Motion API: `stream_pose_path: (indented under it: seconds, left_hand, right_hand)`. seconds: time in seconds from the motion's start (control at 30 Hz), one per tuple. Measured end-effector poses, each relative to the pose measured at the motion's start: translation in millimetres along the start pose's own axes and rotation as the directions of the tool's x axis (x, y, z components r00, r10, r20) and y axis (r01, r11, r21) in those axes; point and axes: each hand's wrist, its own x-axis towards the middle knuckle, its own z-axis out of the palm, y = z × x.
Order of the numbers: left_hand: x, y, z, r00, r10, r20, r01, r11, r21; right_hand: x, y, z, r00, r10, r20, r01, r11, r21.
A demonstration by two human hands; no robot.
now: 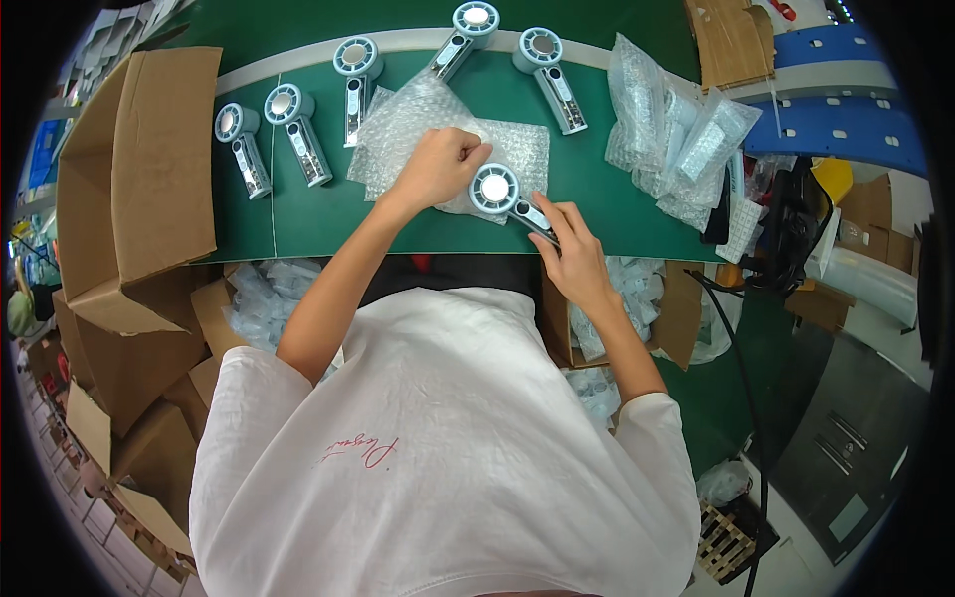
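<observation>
My right hand [575, 254] is closed around the handle of a pale blue handheld fan [494, 189], its round head tilted up toward the left. My left hand [446, 167] is curled closed just left of that fan head, over sheets or bags of bubble wrap [413, 119]. What its fingers pinch, if anything, is hidden. Several more fans with clear handles lie around: one [285, 102] and another [231, 123] at the left, one [355, 60] beside the wrap, one [476, 20] at the far edge, and one [542, 48] right of the wrap.
A pile of bubble-wrapped packs [686, 139] lies at the table's right end. An open cardboard box [164, 159] stands at the left end. Boxes of clear plastic bags [627, 298] sit below the near edge. A black cable [741, 368] hangs at the right.
</observation>
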Motion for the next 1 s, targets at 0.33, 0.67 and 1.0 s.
stream_pose_path:
  seconds: [0.33,0.67,1.0]
  left_hand:
    - [-24.6,90.0,13.5,0.836,0.504,-0.217,-0.46,0.859,0.223]
    - [31.0,185.7,25.2,0.62,0.643,-0.45,-0.744,0.664,-0.075]
    - [-28.2,179.0,56.1,0.63,0.761,-0.154,-0.777,0.613,-0.144]
  right_hand:
    - [34.3,-55.6,-69.6,0.965,0.262,-0.006,-0.257,0.951,0.173]
    - [5.9,-45.1,-91.8,0.974,0.205,-0.097,0.161,-0.32,0.934]
    - [-25.7,-31.4,-75.7,0.946,0.311,-0.091,0.193,-0.315,0.929]
